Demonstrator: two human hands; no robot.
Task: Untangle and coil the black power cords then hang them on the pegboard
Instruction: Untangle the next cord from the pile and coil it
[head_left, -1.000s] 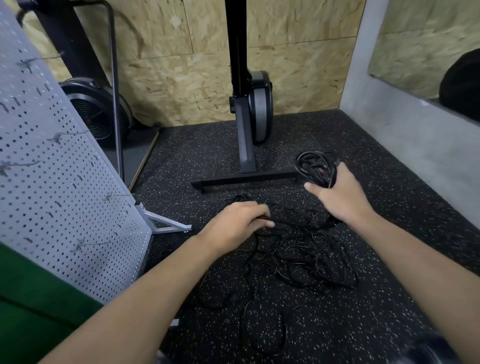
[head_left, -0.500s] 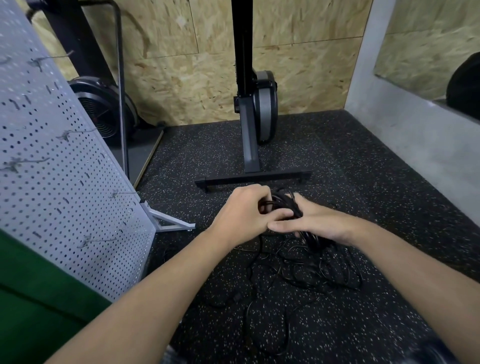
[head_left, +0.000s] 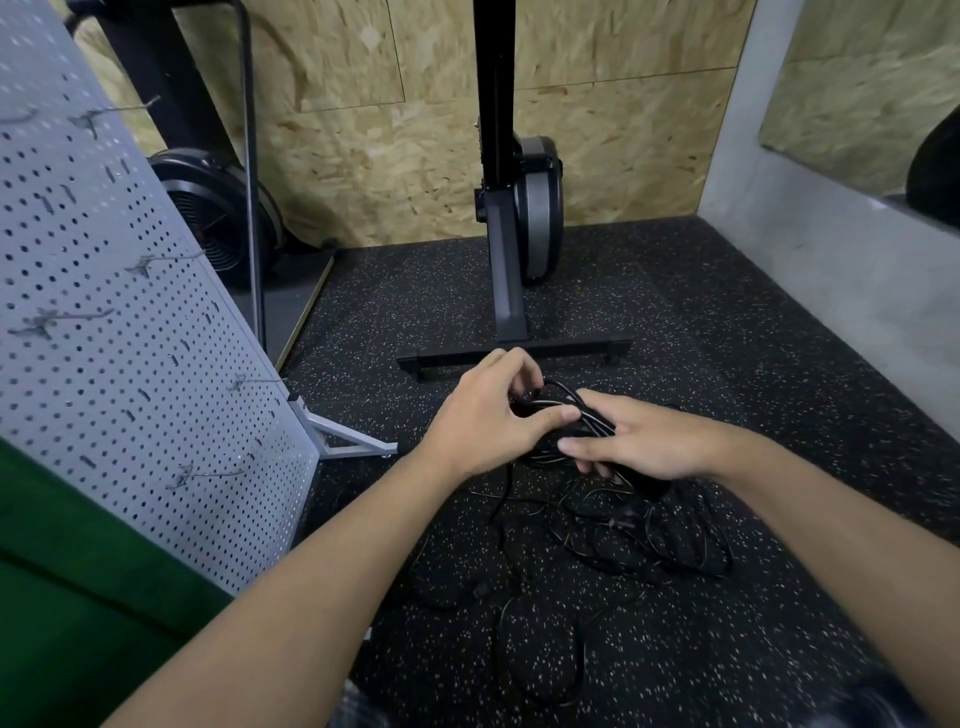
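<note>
On a speckled black floor (head_left: 727, 322), bounded behind by chipboard panels (head_left: 363, 156) and at right by a grey wall (head_left: 831, 270), the scene is viewed from above. At left a grey pegboard (head_left: 104, 312) is seen leaning on a metal foot (head_left: 343, 441); its upper and left parts are cut off by the frame, and several wire hooks (head_left: 208, 474) are carried on it, none bearing a cord. A green surface (head_left: 78, 597) is cropped at lower left. Behind the pegboard a black fan-like unit (head_left: 213, 218) is partly hidden. A black upright machine (head_left: 519, 208) is shown at centre, its top cut off, its cross-bar base (head_left: 571, 349) lying just beyond the hands. The cords (head_left: 597, 540) are spread in loose tangled loops on the floor below the hands; individual strands are hard to separate against the dark floor, and a plug (head_left: 482, 588) is faintly made out. A gathered bundle (head_left: 571, 410) is raised from the pile and held between both hands, its lower part hidden by them. The left hand (head_left: 483, 415) is curled around the bundle, thumb and fingers closed on it. The right hand (head_left: 644, 441) is wrapped over the bundle from the right, fingers bent round it, fingertips partly concealed.
</note>
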